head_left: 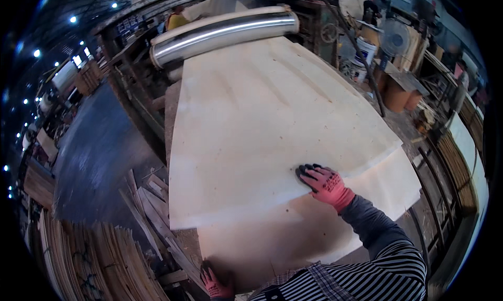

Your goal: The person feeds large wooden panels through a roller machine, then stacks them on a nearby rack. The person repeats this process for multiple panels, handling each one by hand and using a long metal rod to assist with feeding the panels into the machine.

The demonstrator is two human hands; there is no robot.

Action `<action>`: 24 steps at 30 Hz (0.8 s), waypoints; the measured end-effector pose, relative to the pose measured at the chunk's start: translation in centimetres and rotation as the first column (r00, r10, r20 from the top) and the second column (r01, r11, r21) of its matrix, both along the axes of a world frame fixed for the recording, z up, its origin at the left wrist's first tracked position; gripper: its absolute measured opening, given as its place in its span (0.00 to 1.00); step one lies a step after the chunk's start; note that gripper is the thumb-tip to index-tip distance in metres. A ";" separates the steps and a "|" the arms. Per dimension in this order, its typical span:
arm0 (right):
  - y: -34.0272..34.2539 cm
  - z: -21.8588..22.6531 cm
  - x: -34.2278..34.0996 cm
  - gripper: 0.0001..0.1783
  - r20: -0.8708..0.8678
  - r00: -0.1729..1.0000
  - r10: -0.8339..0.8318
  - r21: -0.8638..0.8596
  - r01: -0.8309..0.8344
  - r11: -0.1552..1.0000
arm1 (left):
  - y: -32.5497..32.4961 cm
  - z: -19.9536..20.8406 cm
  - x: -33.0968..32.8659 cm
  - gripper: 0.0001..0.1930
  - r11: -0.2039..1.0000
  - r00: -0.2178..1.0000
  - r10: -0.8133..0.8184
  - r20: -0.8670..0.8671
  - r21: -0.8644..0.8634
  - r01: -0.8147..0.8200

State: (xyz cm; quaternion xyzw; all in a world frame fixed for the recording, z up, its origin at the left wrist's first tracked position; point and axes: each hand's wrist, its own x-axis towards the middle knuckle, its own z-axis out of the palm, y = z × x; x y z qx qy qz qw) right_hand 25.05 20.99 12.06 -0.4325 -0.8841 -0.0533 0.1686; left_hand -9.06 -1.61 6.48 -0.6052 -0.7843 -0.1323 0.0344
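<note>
A wide, pale wood veneer sheet (251, 143) stretches from a shiny metal roller (225, 36) at the far end toward me. Its near edge overlaps a second veneer sheet (272, 243), which lies partly in my shadow. My right hand (327, 186), in a pink glove with black fingertips, rests palm down on the upper sheet close to that overlap, fingers stretched out. At the lower left corner of the second sheet is my left hand (216, 284), gloved alike. Its fingers are extended at the sheet's edge; the thumb is hidden.
Bundled veneer strips (99, 259) stand at the lower left, with loose wood offcuts (152, 196) beside the sheets. To the right are a metal rack (437, 196) and stacked boards (456, 170). A white bucket (365, 52) and a fan (394, 38) stand farther back; people work beyond.
</note>
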 end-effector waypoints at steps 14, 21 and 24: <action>7.1 -2.2 -7.0 0.28 -0.202 0.977 -0.067 -0.024 0.064 0.998 | -0.5 -5.1 -3.9 0.45 0.962 0.707 0.232 0.668 -0.266 -0.064; -12.5 -3.9 0.8 0.43 -0.096 0.995 -0.034 -0.308 0.003 0.951 | -0.3 -0.7 -4.6 0.32 0.972 0.801 -0.224 0.555 0.184 0.145; -19.4 -6.5 3.9 0.48 -0.015 1.000 -0.003 -0.431 -0.004 0.902 | 0.2 6.0 -1.3 0.29 0.965 0.240 -0.245 0.939 0.214 0.149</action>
